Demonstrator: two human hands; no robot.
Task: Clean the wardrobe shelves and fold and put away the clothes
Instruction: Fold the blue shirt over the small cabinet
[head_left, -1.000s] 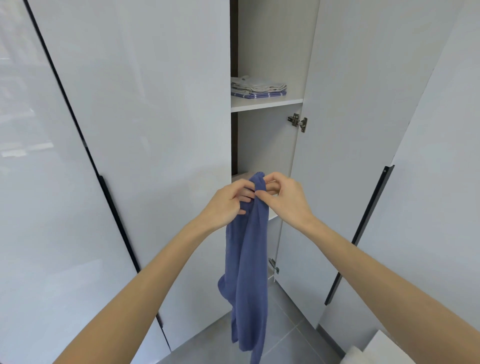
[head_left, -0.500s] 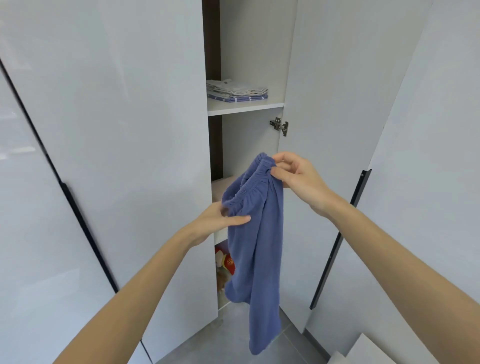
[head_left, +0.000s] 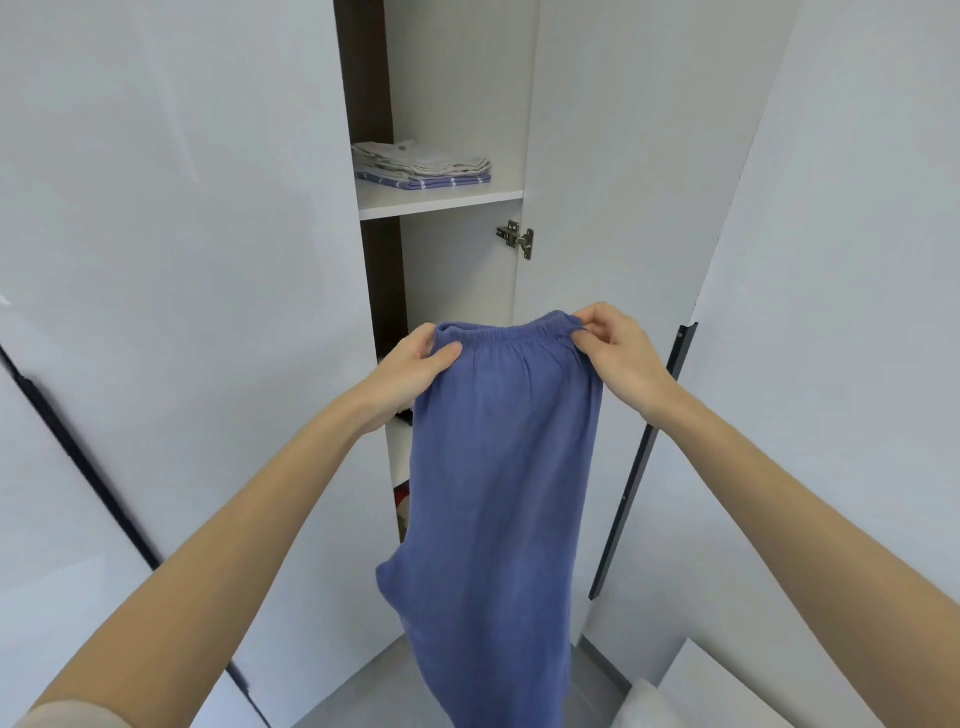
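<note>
Blue trousers (head_left: 501, 467) are being held up at 12 o'clock before the wardrobe (head_left: 457, 78), waistband (head_left: 509, 332) pinched at 9 o'clock by the left hand (head_left: 415, 364) and 3 o'clock by the right hand (head_left: 618, 348); folding is judged as being started, a lengthwise halving being called for next.

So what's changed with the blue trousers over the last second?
The left hand and right hand, pinched together on the bunched top a second ago, have moved apart; each now grips one end of the elastic waistband, so the blue trousers hang spread flat. Unchanged: both hands hold on, the folded stack lies on the upper shelf, the wardrobe door stands open.
</note>
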